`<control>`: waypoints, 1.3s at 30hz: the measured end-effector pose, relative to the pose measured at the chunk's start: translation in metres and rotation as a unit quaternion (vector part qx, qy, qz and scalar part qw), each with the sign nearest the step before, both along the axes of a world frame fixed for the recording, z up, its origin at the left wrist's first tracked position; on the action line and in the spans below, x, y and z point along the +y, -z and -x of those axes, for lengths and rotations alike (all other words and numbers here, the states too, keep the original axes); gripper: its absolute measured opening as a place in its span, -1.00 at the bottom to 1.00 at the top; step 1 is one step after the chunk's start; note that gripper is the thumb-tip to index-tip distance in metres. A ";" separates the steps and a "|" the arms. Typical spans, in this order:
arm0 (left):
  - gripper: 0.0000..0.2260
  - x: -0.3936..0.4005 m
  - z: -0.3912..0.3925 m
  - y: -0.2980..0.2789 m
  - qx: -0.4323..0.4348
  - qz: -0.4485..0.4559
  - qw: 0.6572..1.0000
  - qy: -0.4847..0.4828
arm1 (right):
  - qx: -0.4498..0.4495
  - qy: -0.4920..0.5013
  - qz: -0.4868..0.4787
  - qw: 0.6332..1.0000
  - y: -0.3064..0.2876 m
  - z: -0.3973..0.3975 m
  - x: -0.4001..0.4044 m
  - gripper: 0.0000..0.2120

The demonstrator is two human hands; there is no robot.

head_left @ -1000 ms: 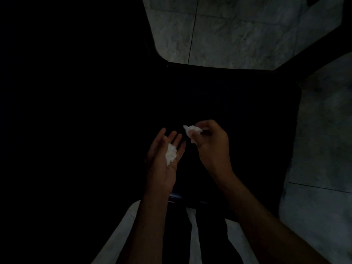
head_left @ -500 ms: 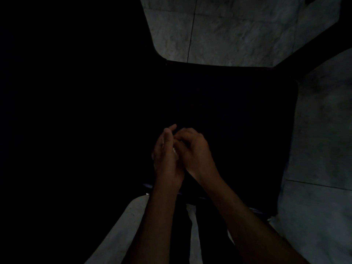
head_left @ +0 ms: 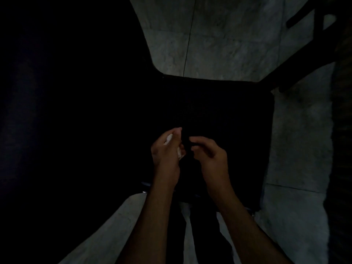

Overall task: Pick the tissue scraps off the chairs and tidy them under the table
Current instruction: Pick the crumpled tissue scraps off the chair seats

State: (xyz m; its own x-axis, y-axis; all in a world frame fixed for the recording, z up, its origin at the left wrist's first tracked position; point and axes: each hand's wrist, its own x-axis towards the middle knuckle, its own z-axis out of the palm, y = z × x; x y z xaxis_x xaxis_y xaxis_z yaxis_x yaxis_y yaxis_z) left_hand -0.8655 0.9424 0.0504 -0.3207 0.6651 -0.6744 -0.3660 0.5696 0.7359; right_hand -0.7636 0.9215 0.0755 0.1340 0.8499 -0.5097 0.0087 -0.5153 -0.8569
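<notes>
The scene is very dark. My left hand (head_left: pixel 166 151) is curled around white tissue scraps (head_left: pixel 179 153); a bit of white shows at the fingertips and another at the palm's edge. My right hand (head_left: pixel 209 155) hovers just to its right, fingers loosely bent and apart, with nothing in them that I can see. Both hands are above the black seat of a chair (head_left: pixel 224 115), which fills the middle of the view. No scraps are visible on the seat.
Pale marble floor tiles (head_left: pixel 215 39) lie beyond the chair and along its right side. A dark slanted bar (head_left: pixel 297 58) crosses the upper right. The whole left side is black and unreadable. My dark trouser legs show at the bottom.
A second ago my right hand pinched a tissue scrap and my left palm held others. The hands met, the scrap passed to the left hand, and the right hand has drawn away.
</notes>
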 end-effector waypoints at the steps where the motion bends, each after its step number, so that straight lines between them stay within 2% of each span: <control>1: -0.81 0.001 0.000 -0.008 0.017 0.005 1.000 0.004 | -0.013 0.010 0.002 1.000 -0.008 -0.005 0.001 -0.75; 6: -0.65 0.005 0.000 -0.071 0.197 -0.029 0.975 0.102 | -0.097 -0.016 -0.025 0.995 -0.066 -0.025 0.017 -0.77; 9: -0.68 0.011 0.004 -0.126 0.295 -0.091 0.939 0.150 | -0.163 -0.052 -0.072 0.983 -0.116 -0.031 0.029 -0.74; 11: -0.82 0.013 0.008 -0.168 0.340 -0.125 0.916 0.171 | -0.199 -0.076 -0.103 0.972 -0.154 -0.031 0.035 -0.69; 15: -0.71 0.013 0.025 -0.247 0.415 -0.175 0.869 0.204 | -0.242 -0.120 -0.164 0.949 -0.228 -0.024 0.042 -0.64; 20: -0.75 0.017 0.064 -0.326 0.469 -0.207 0.842 0.171 | -0.285 -0.154 -0.253 0.912 -0.303 0.012 0.054 -0.59; 23: -0.66 0.026 0.104 -0.359 0.504 -0.208 0.818 0.183 | -0.317 -0.167 -0.274 0.892 -0.341 0.045 0.063 -0.54; 27: -0.70 0.036 0.182 -0.386 0.503 -0.235 0.813 0.172 | -0.369 -0.170 -0.322 0.855 -0.372 0.103 0.073 -0.49; 30: -0.66 0.038 0.255 -0.400 0.554 -0.227 0.768 0.227 | -0.405 -0.179 -0.322 0.837 -0.386 0.161 0.076 -0.45; 35: -0.71 0.043 0.362 -0.419 0.529 -0.217 0.789 0.223 | -0.444 -0.167 -0.294 0.830 -0.404 0.264 0.074 -0.39; 39: -0.73 0.054 0.422 -0.435 0.529 -0.247 0.776 0.237 | -0.456 -0.158 -0.286 0.828 -0.413 0.328 0.079 -0.38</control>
